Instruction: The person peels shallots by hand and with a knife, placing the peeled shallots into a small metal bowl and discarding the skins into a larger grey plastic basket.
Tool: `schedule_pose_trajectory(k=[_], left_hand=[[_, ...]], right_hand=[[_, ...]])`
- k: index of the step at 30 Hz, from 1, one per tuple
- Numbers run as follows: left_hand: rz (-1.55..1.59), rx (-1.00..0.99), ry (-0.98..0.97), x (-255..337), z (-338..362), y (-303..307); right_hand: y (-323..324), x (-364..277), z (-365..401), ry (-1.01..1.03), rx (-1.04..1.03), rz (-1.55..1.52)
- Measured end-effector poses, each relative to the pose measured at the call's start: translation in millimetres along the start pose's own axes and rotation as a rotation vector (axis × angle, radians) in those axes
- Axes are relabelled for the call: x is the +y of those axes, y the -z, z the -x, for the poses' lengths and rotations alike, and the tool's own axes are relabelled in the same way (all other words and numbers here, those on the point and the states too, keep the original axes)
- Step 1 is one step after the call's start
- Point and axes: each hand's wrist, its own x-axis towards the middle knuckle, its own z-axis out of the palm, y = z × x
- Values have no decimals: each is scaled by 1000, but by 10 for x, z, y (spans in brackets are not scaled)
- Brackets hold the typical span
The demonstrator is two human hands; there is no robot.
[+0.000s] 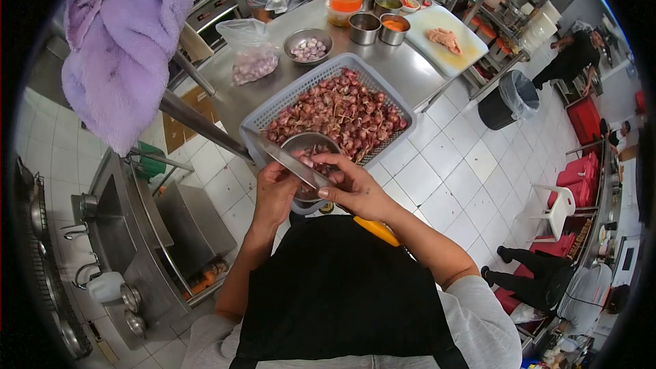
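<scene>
A large knife with a yellow handle (377, 230) lies across the front of my body, its blade (290, 162) pointing up and left. My right hand (348, 184) is closed around the blade near the handle. On the other side, my left hand (277, 190) has its fingers pressed together by the blade, around a small item too hidden to name. Beneath both hands is a metal bowl (320, 139) with shallot pieces or peels. The bowl overlaps the near side of a grey perforated basket (404, 123) full of red shallots (335, 111).
A bowl of peeled shallots (307, 49) and a plastic bag (254, 65) stand behind the basket on the steel table (229, 99). Metal pots (364, 29) and a cutting board with meat (447, 58) are farther back. A purple towel (130, 48) hangs at upper left.
</scene>
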Motion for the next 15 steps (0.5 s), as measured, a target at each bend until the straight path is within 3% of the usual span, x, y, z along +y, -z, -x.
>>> schedule_pose_trajectory(k=[4, 15], left_hand=[[-15, 3, 25, 86, 31, -102], [49, -56, 0, 96, 71, -62]], right_hand=[[-36, 12, 14, 100, 4, 96], [-73, -40, 47, 117, 7, 113]])
